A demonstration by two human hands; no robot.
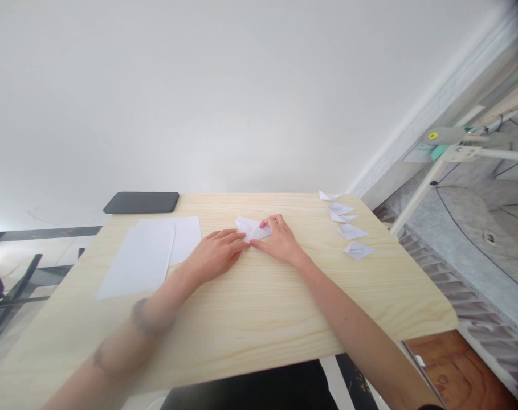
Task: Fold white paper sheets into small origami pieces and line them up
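A small folded piece of white paper [251, 228] lies on the light wooden table, between my two hands. My left hand [216, 253] holds its lower left edge, with the fingers close together and pressed against it. On the other side, my right hand [280, 239] grips the right part, thumb at the bottom edge and curled fingers on top. Fingers cover both ends of the paper. To the right stands a column of several folded white paper shapes, the nearest being a pointed paper piece [358, 250].
Flat white paper sheets [134, 262] overlap on the left of the table [250, 319]. A dark flat phone-like object [142, 203] lies at the back left corner. Behind the table rises a white wall [241, 102]; a white metal frame [427, 185] stands at the right.
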